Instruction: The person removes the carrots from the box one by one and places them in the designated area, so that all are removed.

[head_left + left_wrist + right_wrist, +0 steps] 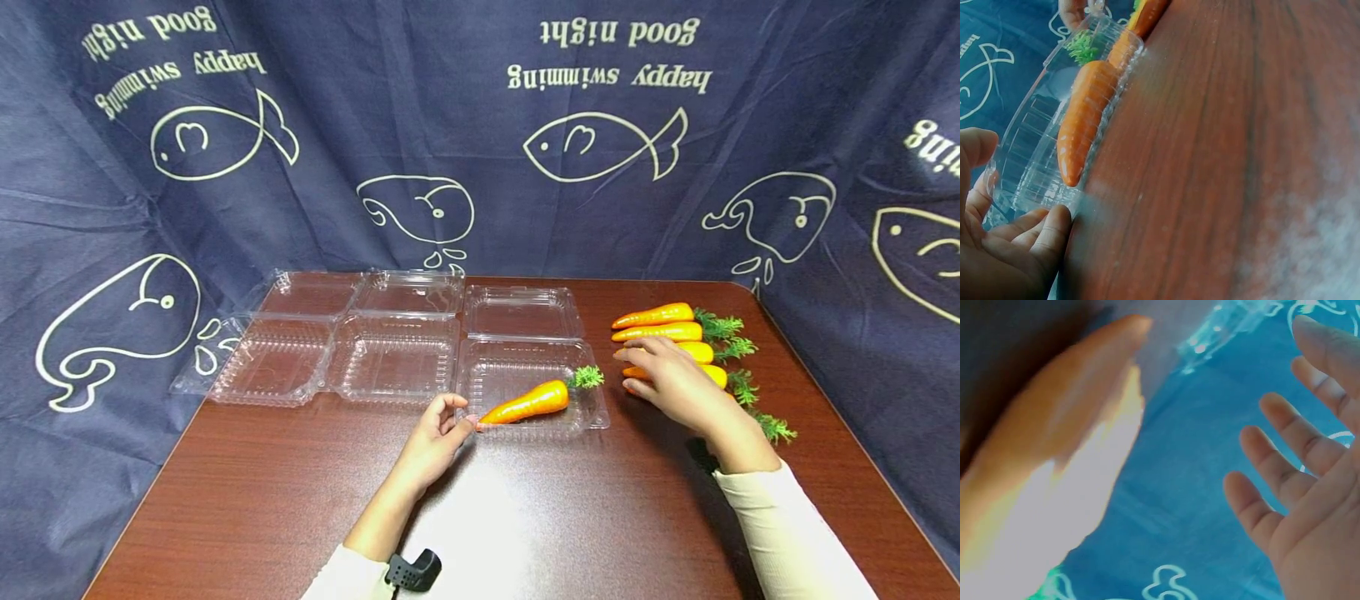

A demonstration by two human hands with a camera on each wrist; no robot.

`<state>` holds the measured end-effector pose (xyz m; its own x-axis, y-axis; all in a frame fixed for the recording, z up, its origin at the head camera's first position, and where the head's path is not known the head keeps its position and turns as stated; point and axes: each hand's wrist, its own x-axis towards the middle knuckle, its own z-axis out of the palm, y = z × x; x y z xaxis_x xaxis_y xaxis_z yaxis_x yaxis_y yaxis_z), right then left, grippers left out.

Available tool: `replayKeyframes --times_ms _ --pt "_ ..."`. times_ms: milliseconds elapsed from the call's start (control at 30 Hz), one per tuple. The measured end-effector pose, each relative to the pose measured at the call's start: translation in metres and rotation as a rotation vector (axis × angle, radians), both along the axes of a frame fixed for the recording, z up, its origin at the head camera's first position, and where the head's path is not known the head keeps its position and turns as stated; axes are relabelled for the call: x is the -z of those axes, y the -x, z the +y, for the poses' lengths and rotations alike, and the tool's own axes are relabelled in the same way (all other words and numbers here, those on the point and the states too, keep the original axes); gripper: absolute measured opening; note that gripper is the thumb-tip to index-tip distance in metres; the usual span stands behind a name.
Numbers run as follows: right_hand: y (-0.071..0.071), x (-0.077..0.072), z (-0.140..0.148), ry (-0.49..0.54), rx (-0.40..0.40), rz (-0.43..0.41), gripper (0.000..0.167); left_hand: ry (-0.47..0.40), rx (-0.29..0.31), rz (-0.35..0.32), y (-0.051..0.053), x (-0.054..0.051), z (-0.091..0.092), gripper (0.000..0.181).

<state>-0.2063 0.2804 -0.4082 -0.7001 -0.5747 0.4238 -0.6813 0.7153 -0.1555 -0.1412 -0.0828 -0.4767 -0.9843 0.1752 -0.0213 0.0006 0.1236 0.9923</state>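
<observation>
An orange toy carrot (527,404) with a green top lies slantwise in the base of the right-hand clear plastic container (498,367). My left hand (441,433) holds that container's near-left corner, thumb on the near side and fingers on the left. The left wrist view shows the carrot (1088,115) just beyond the fingertips (1057,215). Over a row of carrots (656,332) at the right, my right hand (675,383) reaches with spread, slightly bent fingers and covers part of them. In the right wrist view its palm faces a blurred carrot (1054,425), apart from the fingers.
Two more clear containers stand to the left with lids folded back, one in the middle (397,358) and one at the far left (273,362). Behind the brown table (525,517) hangs a blue curtain (480,125) with fish and whale drawings.
</observation>
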Motion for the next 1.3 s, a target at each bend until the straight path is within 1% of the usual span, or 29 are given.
replayKeyframes --times_ms 267,400,500,667,867,967,1167,1300 --pt "0.006 -0.013 -0.026 -0.011 -0.064 -0.026 0.040 0.013 -0.018 0.010 0.000 -0.001 0.001 0.032" --pt "0.008 -0.016 -0.036 -0.029 -0.088 -0.043 0.041 0.011 -0.015 0.017 -0.001 -0.001 0.000 0.031" --pt "0.010 -0.017 -0.044 -0.035 -0.111 -0.061 0.041 -0.007 -0.011 0.025 0.000 0.000 0.001 0.031" --pt "0.010 -0.019 -0.055 -0.056 -0.142 -0.082 0.040 -0.015 -0.014 0.020 0.000 0.001 0.001 0.032" --pt "0.009 -0.021 -0.067 -0.089 -0.156 -0.140 0.040 -0.012 -0.022 0.007 -0.001 -0.002 0.002 0.032" --pt "0.007 -0.021 -0.072 -0.105 -0.164 -0.162 0.040 -0.018 -0.022 0.011 -0.001 -0.002 0.002 0.032" --pt "0.006 -0.017 -0.082 -0.132 -0.218 -0.178 0.040 -0.014 -0.018 0.019 -0.001 0.000 0.001 0.031" --pt "0.003 -0.016 -0.087 -0.171 -0.248 -0.218 0.041 -0.010 -0.014 0.020 0.001 0.002 0.001 0.030"
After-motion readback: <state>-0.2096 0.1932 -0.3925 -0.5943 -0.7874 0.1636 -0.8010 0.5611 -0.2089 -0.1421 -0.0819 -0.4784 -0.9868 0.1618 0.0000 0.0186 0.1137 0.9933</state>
